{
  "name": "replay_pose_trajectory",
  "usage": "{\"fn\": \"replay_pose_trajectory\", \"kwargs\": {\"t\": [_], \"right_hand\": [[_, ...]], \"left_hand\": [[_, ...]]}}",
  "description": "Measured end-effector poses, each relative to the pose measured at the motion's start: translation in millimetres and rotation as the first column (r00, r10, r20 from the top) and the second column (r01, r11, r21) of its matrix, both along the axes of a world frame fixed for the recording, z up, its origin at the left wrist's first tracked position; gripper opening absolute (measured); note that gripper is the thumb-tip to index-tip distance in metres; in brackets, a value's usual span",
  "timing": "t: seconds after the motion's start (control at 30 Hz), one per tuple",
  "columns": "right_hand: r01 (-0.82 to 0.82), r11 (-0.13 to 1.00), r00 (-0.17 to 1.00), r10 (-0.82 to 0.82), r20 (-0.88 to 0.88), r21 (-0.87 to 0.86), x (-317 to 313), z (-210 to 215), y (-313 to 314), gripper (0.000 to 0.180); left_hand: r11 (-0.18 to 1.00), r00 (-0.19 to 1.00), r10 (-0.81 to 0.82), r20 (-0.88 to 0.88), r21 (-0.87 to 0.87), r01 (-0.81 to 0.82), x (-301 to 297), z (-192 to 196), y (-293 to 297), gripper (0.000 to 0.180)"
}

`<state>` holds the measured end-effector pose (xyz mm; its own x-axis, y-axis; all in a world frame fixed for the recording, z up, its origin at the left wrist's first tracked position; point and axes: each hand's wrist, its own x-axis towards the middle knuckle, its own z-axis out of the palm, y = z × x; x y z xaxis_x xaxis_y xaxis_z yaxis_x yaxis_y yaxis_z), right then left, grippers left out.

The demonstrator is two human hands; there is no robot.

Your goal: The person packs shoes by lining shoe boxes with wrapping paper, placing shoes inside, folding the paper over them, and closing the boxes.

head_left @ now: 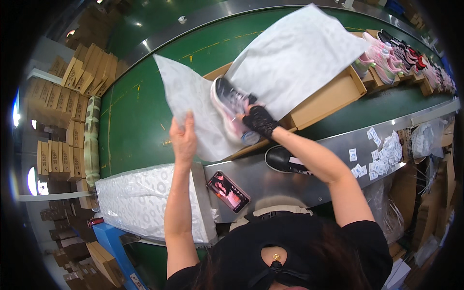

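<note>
My right hand (258,120), in a black lace fingerless glove, grips a black-and-pink sneaker (224,99) with a white sole. The sneaker lies on white patterned tissue paper (299,58) spread across an open brown shoebox (333,99). To its left, my left hand (184,139) is closed on the near left edge of the paper, thumb uppermost; its fingertips are partly hidden. Another black shoe (282,159) rests on the metal edge below my right forearm, which covers part of it.
A green conveyor belt (140,116) runs beneath the box. Several sneakers (386,60) stand on boxes at right. Small white packets (386,153), a phone (228,191) and a stack of tissue paper (140,193) lie nearer me. Stacked shoeboxes (92,70) line the left.
</note>
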<state>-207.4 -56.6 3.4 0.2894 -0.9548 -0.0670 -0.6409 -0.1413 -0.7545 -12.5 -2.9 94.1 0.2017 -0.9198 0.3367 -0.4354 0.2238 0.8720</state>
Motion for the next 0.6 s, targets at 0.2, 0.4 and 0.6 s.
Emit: {"fn": "replay_pose_trajectory", "kwargs": {"t": [0.2,0.4,0.6], "right_hand": [[-0.397,0.917,0.917,0.398,0.027,-0.043,18,-11,24,0.032],[-0.116,0.913,0.915,-0.055,-0.401,-0.391,-120,43,54,0.017],[0.215,0.881,0.957,-0.275,-0.087,-0.422,-173,71,142,0.015]], "left_hand": [[0.889,0.801,-0.296,-0.521,0.157,0.430,-50,-42,-33,0.038],[0.930,0.482,-0.359,0.799,0.259,0.262,-45,-117,-41,0.047],[0.976,0.500,-0.215,0.839,0.164,0.145,-63,-117,-31,0.042]]}}
